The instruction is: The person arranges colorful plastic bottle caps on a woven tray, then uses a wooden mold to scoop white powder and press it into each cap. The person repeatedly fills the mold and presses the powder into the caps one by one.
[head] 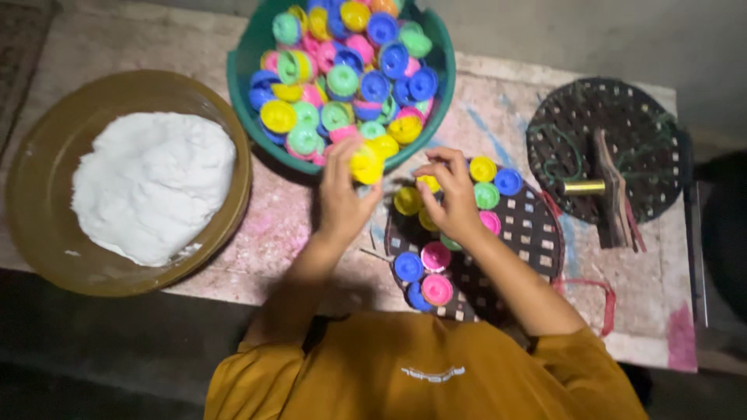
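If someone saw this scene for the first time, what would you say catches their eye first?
Most likely the green basin at top centre, heaped with bright plastic caps in pink, blue, yellow and green. Next, the brown bowl at left with its mound of white powder. Below the basin, the left hand holds a yellow cap, while the right hand hovers over a dark woven tray where more caps sit.

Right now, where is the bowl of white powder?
In the head view, the brown bowl of white powder sits at far left on the table, beside the green basin.
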